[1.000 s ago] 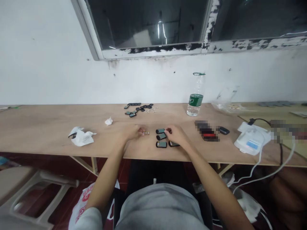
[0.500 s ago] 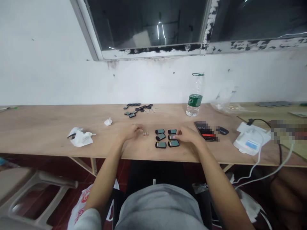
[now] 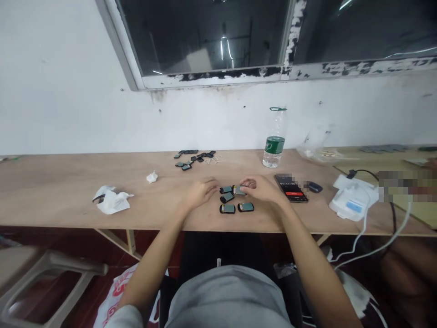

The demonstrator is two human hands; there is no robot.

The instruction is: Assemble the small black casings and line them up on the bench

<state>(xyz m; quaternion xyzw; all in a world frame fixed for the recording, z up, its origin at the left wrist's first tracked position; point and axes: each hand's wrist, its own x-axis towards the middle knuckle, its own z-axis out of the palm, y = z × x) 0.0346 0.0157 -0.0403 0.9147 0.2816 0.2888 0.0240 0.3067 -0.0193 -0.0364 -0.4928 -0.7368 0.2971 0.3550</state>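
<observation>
My right hand (image 3: 256,187) is closed on the edge of a small black case with a grey-green panel (image 3: 239,190) and a yellowish bit at its left end. My left hand (image 3: 205,191) is just left of it, fingers curled together; whatever sits in its fingertips is too small to make out. Similar small cases lie between and below the hands: one close to my left fingertips (image 3: 226,189), one tilted (image 3: 227,197), and two in the nearer row, left (image 3: 227,208) and right (image 3: 246,207).
More black cases (image 3: 187,163) and small white bits (image 3: 212,160) lie near the wall. A water bottle (image 3: 274,150), phone (image 3: 292,187), black oval object (image 3: 314,187) and white box with cables (image 3: 353,200) stand right. Crumpled tissues (image 3: 114,200) lie left. Another person's hand shows far right.
My left hand has moved right, over the spot where small gold parts lay, towards the cases. My right hand has shifted slightly up and left with a case. The view has tilted a little.
</observation>
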